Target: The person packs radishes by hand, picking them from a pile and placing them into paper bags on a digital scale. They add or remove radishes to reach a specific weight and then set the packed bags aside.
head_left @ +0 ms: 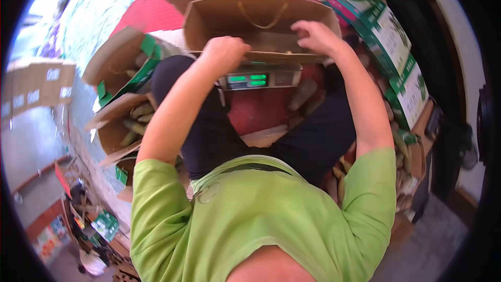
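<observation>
Here, the open cardboard carton (261, 18) sits on the scale (259, 79) (its green digits lit), left hand (225, 52) in a closed grip on the near rim, right hand (313, 36) curled over it, so steadying both sides evenly should keep it square.

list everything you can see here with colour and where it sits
cardboard box: 1, brown, open, rope handle, top centre on the scale
scale: 1, grey with lit green display, under the box
filled cartons: at least 2, brown and green, left
produce: several long pieces, yellow-green, inside the left cartons
flat printed cartons: a stack, white and green, right
red surface: beneath the boxes, upper left
shirt: 1, light green, bottom
trousers: dark, centre
left hand: curled on the box's near rim
right hand: fingers laid over the same rim
</observation>
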A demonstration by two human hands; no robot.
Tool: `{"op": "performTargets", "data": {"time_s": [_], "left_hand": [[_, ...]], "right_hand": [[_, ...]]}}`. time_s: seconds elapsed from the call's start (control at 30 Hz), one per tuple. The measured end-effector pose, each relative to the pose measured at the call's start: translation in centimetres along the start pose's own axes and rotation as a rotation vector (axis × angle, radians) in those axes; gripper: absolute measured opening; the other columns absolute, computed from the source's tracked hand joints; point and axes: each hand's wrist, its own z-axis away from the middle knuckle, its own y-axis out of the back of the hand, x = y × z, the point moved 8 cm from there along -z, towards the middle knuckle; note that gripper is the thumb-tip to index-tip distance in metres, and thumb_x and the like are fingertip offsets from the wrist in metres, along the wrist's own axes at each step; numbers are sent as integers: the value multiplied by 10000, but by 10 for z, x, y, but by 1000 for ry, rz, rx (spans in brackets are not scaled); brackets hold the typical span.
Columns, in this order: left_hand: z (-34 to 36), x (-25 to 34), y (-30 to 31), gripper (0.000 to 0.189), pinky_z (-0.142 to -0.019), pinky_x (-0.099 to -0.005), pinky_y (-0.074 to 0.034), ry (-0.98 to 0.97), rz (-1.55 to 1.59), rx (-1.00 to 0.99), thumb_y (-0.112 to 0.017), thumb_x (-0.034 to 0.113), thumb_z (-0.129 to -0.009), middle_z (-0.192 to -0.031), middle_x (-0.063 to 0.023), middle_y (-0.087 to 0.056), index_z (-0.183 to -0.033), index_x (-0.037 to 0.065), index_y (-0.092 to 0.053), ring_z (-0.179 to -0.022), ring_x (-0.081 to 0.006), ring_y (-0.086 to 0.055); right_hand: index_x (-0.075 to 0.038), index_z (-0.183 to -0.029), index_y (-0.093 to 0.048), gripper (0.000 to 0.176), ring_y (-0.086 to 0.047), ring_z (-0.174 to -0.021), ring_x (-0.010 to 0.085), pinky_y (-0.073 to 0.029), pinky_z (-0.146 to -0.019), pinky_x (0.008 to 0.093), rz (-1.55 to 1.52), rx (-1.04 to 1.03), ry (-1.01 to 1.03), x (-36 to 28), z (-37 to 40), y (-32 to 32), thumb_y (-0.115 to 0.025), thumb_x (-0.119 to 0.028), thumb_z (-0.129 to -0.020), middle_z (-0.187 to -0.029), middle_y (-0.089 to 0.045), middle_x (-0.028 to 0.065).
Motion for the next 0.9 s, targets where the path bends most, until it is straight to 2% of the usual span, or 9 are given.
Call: {"op": "performTargets", "data": {"time_s": [0.27, 0.37, 0.43, 0.57, 0.63, 0.67, 0.77, 0.83, 0.9], "left_hand": [[-6, 2, 9, 242, -776, -443, -488, 53, 55, 48, -612, 239, -832, -958, -119, -619, -1028, 97, -627, -937, -330, -601], [-7, 9, 9, 235, -773, -440, -473, 3, 75, 52, -610, 209, -823, -960, -139, -606, -1023, 86, -625, -943, -354, -582], [-5, 15, 17, 244, -764, -442, -463, -27, 92, 101, -604, 188, -824, -964, -157, -603, -1033, 62, -613, -936, -370, -576], [-12, 10, 10, 261, -771, -443, -458, -6, 134, 42, -599, 166, -831, -952, -188, -604, -1047, 19, -599, -922, -388, -576], [-12, 9, 8, 273, -777, -434, -459, -64, 108, 119, -597, 157, -835, -981, -199, -610, -1068, 14, -598, -923, -394, -580], [-15, -7, -2, 266, -777, -427, -461, -125, 54, 188, -590, 143, -841, -992, -204, -615, -1068, 6, -595, -922, -394, -588], [-16, -1, 0, 249, -777, -408, -469, -59, 135, 96, -579, 102, -849, -984, -195, -630, -1080, 8, -593, -900, -376, -607], [-17, -3, -3, 253, -778, -402, -469, -53, 178, 72, -582, 100, -849, -980, -191, -633, -1086, 11, -593, -894, -364, -612], [-19, -3, -6, 258, -780, -397, -470, -36, 222, 47, -584, 99, -850, -975, -186, -636, -1093, 14, -594, -889, -352, -617]], "right_hand": [[-56, -1099, -621, 263, -607, -829, 105, -487, -779, 258, -425, 813, -34, 40, 169, 98, -616, -72, -836, -903, -661, 35], [-59, -1085, -626, 256, -600, -818, 94, -490, -758, 266, -672, 994, -163, 129, 241, 49, -635, -91, -832, -893, -657, 38], [-63, -1048, -637, 240, -595, -804, 103, -496, -726, 271, -577, 984, -446, 183, 294, -17, -659, -116, -814, -849, -649, 42], [-45, -1004, -651, 238, -647, -848, 294, -507, -763, 355, -268, 837, -798, 204, 384, -156, -656, -114, -776, -924, -667, 166], [-34, -947, -666, 202, -647, -870, 314, -504, -769, 383, -505, 689, -1013, 221, 421, -262, -650, -104, -758, -912, -667, 189], [-17, -977, -642, 215, -640, -887, 226, -497, -786, 356, -597, 557, -1178, 221, 438, -316, -638, -83, -773, -919, -666, 147], [-53, -930, -644, 205, -647, -829, 224, -499, -748, 351, -276, 56, -1182, 175, 449, -391, -658, -151, -750, -844, -668, 133], [-67, -915, -646, 205, -647, -814, 225, -500, -740, 351, -246, -39, -1137, 154, 449, -425, -663, -175, -742, -834, -668, 127], [-73, -901, -647, 196, -642, -798, 222, -501, -733, 346, -636, 56, -1277, 138, 453, -445, -661, -175, -734, -833, -665, 120]]}}
